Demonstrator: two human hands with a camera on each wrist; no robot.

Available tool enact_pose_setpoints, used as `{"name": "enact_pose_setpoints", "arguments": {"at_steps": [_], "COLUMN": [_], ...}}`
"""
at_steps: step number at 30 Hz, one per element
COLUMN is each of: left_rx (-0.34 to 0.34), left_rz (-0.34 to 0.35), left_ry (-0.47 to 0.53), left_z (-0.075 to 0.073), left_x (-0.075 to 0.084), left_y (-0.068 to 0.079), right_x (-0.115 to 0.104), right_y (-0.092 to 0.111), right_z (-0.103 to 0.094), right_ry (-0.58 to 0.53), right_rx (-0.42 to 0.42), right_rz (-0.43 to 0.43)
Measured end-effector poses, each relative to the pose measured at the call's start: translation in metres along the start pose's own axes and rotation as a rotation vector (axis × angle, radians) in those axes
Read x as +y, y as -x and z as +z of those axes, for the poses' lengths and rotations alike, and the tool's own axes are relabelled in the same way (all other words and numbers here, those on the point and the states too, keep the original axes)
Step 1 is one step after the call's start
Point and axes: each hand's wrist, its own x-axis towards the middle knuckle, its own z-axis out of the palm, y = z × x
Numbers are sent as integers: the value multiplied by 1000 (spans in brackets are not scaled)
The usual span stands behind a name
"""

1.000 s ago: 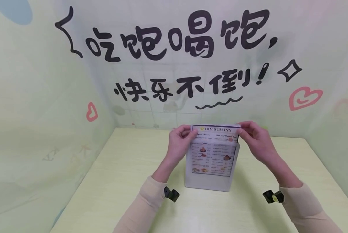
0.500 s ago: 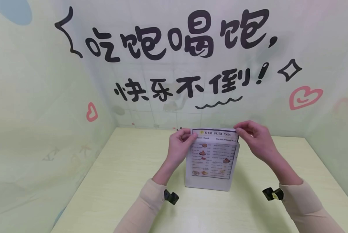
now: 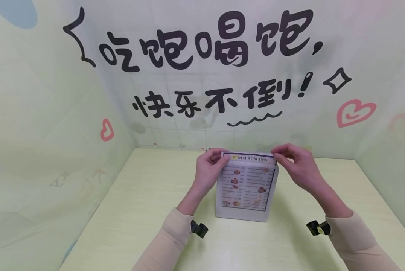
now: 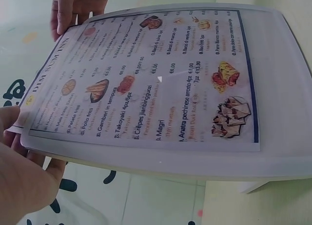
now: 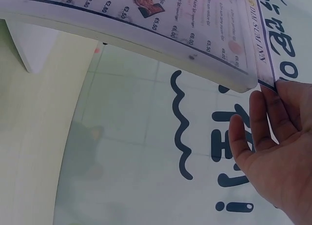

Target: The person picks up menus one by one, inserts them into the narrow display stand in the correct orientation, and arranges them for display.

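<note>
A printed menu sheet [image 3: 251,159] headed "DIM SUM INN" sits mostly inside an upright white menu stand [image 3: 241,215] with a clear front. Its title strip sticks out above the stand's top edge, and a blank white band shows below the print. My left hand [image 3: 210,169] pinches the sheet's top left corner, thumb in front and fingers behind, close to the stand's corner in the left wrist view. At the top right corner, my right hand [image 3: 299,165] pinches the sheet between thumb and fingertips. In the right wrist view its other fingers [image 5: 239,137] hang apart beside the stand.
The stand rests on a pale wooden table [image 3: 138,203], with a prop leg [image 5: 34,49] behind it. Close behind rises a printed backdrop [image 3: 175,135] with large black characters and pink hearts. Similar cloth walls flank both sides. Each wrist wears a small black camera [image 3: 199,229].
The menu sheet has slid down into the stand, so its title strip and lower print sit lower. My right hand has come slightly left and down with it; my left hand has barely moved.
</note>
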Motion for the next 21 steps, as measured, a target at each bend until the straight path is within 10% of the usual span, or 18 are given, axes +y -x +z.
{"name": "enact_pose_setpoints", "arguments": {"at_steps": [21], "left_rx": [-10], "left_rz": [18], "left_ry": [9], "left_z": [-1], "left_x": [-4], "left_y": [2], "right_x": [14], "right_y": [8], "right_z": [12], "right_ry": [87], "right_rx": [87], "right_rz": [-167]}}
